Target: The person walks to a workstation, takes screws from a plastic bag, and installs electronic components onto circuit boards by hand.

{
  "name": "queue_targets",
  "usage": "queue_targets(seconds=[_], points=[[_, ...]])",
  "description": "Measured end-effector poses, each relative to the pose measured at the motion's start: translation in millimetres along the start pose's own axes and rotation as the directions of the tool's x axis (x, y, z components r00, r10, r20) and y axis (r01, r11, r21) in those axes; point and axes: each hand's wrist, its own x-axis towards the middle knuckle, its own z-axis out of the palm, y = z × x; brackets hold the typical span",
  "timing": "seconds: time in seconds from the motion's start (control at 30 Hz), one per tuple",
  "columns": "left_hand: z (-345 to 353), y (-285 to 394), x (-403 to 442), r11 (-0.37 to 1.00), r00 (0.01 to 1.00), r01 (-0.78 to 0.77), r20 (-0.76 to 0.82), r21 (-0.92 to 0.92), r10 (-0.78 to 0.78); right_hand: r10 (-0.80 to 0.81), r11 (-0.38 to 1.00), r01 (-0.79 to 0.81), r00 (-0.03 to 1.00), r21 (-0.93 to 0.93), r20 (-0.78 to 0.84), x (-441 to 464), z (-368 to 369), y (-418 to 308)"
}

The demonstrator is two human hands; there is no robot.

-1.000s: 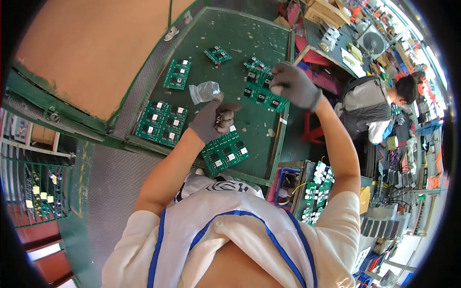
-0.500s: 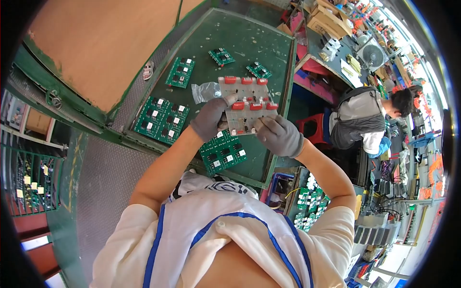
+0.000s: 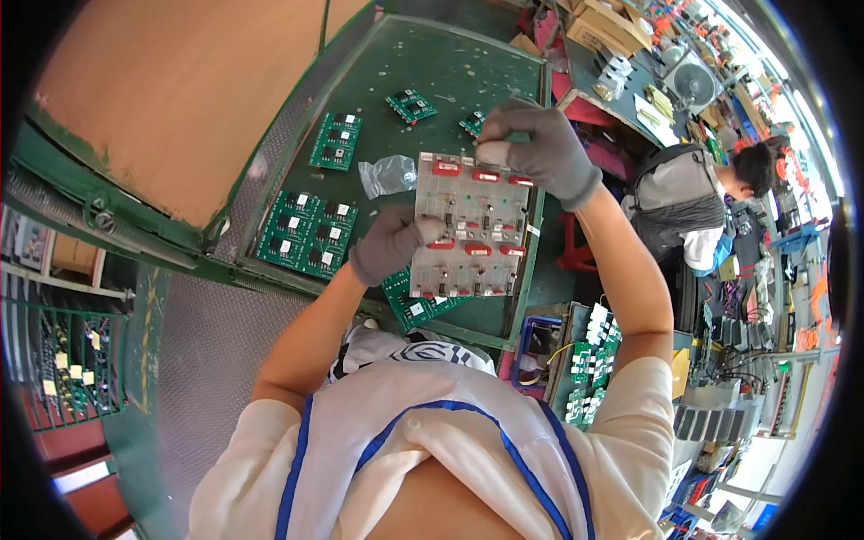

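A pale grey circuit board panel (image 3: 463,209) with rows of red block components and small dark parts is held up over the green table, its component side facing me. My left hand (image 3: 396,245), in a grey glove, grips its left side, with the thumb on the face. My right hand (image 3: 549,153), also gloved, is closed at the upper edge, with thumb and bent fingers against it; the fingertips are partly hidden. Beneath the panel, a green circuit board (image 3: 417,309) is partly covered. A clear plastic bag (image 3: 389,176) lies to the left of the panel.
Green boards with black parts and white squares (image 3: 306,229) lie on the green table (image 3: 432,67), with smaller ones (image 3: 411,106) farther back. A co-worker (image 3: 684,207) sits at a bench on the right. A fan (image 3: 693,83) and a cardboard box (image 3: 607,29) stand beyond.
My right hand has moved from the panel's lower right corner up to its upper edge. The panel has tilted to show more of its face and sits slightly lower.
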Motion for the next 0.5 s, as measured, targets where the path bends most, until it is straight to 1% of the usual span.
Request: queue_targets(seconds=[0.03,0.07,0.1,0.13,0.17,0.2,0.27,0.33,0.4,0.43,0.5], points=[[-0.8,2.4,-0.9,1.000,1.000,0.003,0.008,0.000,-0.003,0.004,0.998,-0.008,0.997,0.058,0.081,6.2,-0.9,2.7],[-1.5,5.1,-1.8,0.998,0.999,-0.010,0.054,0.059,0.007,-0.158,0.985,0.167,0.972,-0.040,0.177,10.3,-2.8,8.8],[-2.2,7.1,-2.6,0.993,0.995,-0.027,0.097,0.117,0.015,-0.157,0.985,0.166,0.972,-0.042,0.177,11.7,-1.4,8.4],[-1.9,8.0,-2.9,0.993,0.995,-0.029,0.096,0.116,0.017,-0.093,0.985,0.121,0.972,-0.121,0.214,16.4,1.7,1.3],[-1.1,8.9,-2.6,0.992,0.993,-0.064,0.107,0.104,0.053,-0.029,0.976,0.081,0.968,-0.201,0.248,20.6,3.5,-4.3],[-1.2,9.7,-2.9,0.991,0.989,-0.099,0.116,0.092,0.089,-0.033,0.976,0.086,0.967,-0.201,0.254,22.4,3.8,-7.2],[-4.1,11.0,-2.9,0.988,0.988,-0.105,0.121,0.114,0.091,-0.080,0.942,0.157,0.963,-0.297,0.256,24.0,3.4,-11.0],[-5.6,12.3,-2.3,0.985,0.987,-0.108,0.131,0.134,0.090,-0.104,0.932,0.184,0.961,-0.313,0.255,24.8,1.9,-13.3],[-5.5,15.1,-1.1,0.960,0.982,-0.154,0.142,0.235,0.122,-0.128,0.921,0.210,0.959,-0.329,0.254,25.2,0.2,-16.7],[-4.7,17.5,-0.5,0.960,0.982,-0.155,0.140,0.235,0.125,-0.148,0.912,0.225,0.961,-0.344,0.234,25.2,-0.3,-18.9],[-2.9,21.8,-0.1,0.940,0.982,-0.173,0.119,0.295,0.143,-0.169,0.903,0.239,0.962,-0.358,0.216,24.6,1.2,-22.0]])
